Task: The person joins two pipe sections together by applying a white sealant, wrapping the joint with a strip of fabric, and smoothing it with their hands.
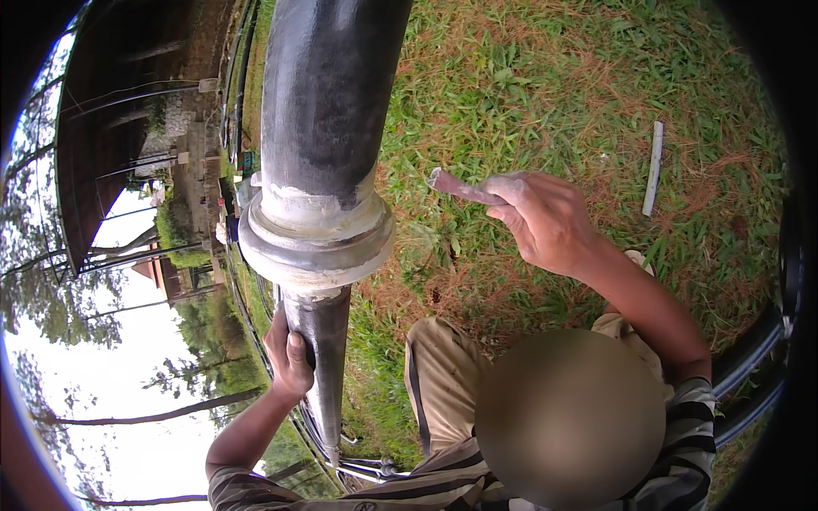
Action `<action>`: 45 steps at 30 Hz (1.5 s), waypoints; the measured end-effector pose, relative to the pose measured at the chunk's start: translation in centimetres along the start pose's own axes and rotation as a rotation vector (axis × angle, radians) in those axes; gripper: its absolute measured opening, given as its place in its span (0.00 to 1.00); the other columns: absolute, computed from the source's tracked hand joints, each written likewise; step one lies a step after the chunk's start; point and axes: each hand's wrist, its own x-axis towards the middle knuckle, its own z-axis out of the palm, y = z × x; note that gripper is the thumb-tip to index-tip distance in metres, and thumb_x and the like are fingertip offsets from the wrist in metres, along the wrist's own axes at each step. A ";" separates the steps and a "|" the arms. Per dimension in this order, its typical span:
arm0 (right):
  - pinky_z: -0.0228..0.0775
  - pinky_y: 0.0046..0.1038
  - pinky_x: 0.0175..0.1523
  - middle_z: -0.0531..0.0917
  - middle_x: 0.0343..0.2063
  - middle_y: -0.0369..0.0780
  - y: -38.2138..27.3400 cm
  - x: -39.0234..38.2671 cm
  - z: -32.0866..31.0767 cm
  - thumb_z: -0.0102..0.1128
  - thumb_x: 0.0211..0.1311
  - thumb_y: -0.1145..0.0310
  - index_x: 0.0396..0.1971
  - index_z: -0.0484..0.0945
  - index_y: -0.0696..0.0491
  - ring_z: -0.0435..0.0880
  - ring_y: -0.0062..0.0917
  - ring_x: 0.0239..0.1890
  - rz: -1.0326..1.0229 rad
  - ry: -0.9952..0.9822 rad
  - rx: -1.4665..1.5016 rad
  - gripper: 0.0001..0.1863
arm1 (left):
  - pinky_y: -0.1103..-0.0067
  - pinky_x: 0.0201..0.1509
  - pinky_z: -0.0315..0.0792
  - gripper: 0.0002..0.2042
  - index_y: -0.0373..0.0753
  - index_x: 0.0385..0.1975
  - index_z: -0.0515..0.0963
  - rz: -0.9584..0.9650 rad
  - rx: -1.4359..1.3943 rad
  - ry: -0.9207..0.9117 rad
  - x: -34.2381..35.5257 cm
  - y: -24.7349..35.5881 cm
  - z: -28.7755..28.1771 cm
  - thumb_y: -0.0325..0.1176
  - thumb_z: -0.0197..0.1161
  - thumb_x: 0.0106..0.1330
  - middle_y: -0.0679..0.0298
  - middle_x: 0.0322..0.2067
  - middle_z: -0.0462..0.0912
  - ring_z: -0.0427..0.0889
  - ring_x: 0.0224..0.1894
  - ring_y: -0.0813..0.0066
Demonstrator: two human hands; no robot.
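A large dark pipe (325, 94) runs lengthwise through the head view, with a ringed joint (315, 238) coated in pale, smeared material. Below the joint, my left hand (288, 358) grips the narrower pipe section from its left side, thumb along it. My right hand (537, 217) is closed round a short reddish-brown cylindrical piece (460, 189), whitish at its tip, held right of the joint without touching it. Pale residue is on my fingers.
My bent khaki-trousered leg (439, 383) is below, on grass (528, 85) with dry needles. A pale strip (653, 170) lies at right. More black pipes (750, 358) curve at far right. A dark-roofed shelter (102, 170), trees and small items are at left.
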 end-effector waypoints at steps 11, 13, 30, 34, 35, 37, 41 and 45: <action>0.79 0.35 0.34 0.85 0.38 0.47 -3.7 5.6 1.7 0.69 0.63 0.73 0.50 0.77 0.56 0.86 0.36 0.33 -0.237 0.125 0.393 0.17 | 0.65 0.45 0.74 0.37 0.23 0.58 0.71 0.052 0.034 0.023 0.0 -0.4 0.3 0.60 0.44 0.75 0.40 0.37 0.81 0.84 0.39 0.49; 0.79 0.31 0.31 0.84 0.34 0.43 -4.5 6.3 1.6 0.68 0.60 0.75 0.52 0.79 0.54 0.85 0.32 0.29 -0.180 0.240 0.448 0.20 | 0.64 0.48 0.75 0.38 0.23 0.58 0.71 -0.002 0.014 0.002 -0.1 0.2 0.1 0.61 0.45 0.75 0.40 0.40 0.82 0.85 0.42 0.47; 0.75 0.23 0.41 0.85 0.47 0.45 -14.0 16.6 -1.8 0.51 0.79 0.63 0.65 0.70 0.63 0.81 0.19 0.35 -0.280 -0.267 0.174 0.23 | 0.62 0.56 0.75 0.43 0.26 0.65 0.66 0.009 -0.091 0.011 -0.6 0.6 -0.7 0.63 0.59 0.66 0.36 0.49 0.81 0.84 0.51 0.40; 0.65 0.17 0.31 0.84 0.31 0.37 -17.6 14.6 -2.4 0.50 0.79 0.63 0.62 0.69 0.59 0.71 0.11 0.25 0.341 -0.322 0.314 0.20 | 0.62 0.55 0.76 0.40 0.27 0.67 0.65 0.041 -0.018 0.020 -0.8 0.6 -1.1 0.57 0.63 0.66 0.40 0.49 0.82 0.84 0.51 0.43; 0.70 0.20 0.33 0.84 0.28 0.37 -18.9 13.8 -2.2 0.54 0.77 0.65 0.57 0.72 0.59 0.78 0.12 0.28 0.396 -0.352 0.282 0.16 | 0.62 0.55 0.76 0.39 0.28 0.68 0.65 0.085 0.009 0.071 -1.1 0.4 -1.1 0.54 0.64 0.66 0.41 0.49 0.82 0.84 0.50 0.44; 0.71 0.24 0.33 0.84 0.27 0.39 -21.4 11.1 -1.7 0.55 0.76 0.66 0.55 0.73 0.56 0.80 0.18 0.26 0.472 -0.501 0.281 0.14 | 0.62 0.54 0.76 0.37 0.29 0.68 0.65 0.120 0.021 0.130 -1.6 0.2 -1.3 0.51 0.64 0.67 0.42 0.49 0.82 0.84 0.50 0.44; 0.69 0.26 0.32 0.81 0.27 0.39 -25.2 6.8 -1.0 0.53 0.76 0.67 0.53 0.73 0.58 0.78 0.20 0.26 0.580 -0.634 0.291 0.13 | 0.61 0.51 0.77 0.31 0.29 0.66 0.67 0.346 0.167 0.346 -1.6 0.3 -0.8 0.43 0.63 0.69 0.46 0.47 0.84 0.84 0.47 0.46; 0.70 0.23 0.35 0.82 0.30 0.39 -24.7 1.7 0.1 0.55 0.75 0.68 0.50 0.75 0.61 0.78 0.17 0.29 0.643 -0.419 0.345 0.12 | 0.67 0.42 0.78 0.23 0.31 0.57 0.73 0.415 -0.184 0.438 -5.1 2.4 1.7 0.37 0.67 0.66 0.52 0.40 0.85 0.85 0.39 0.54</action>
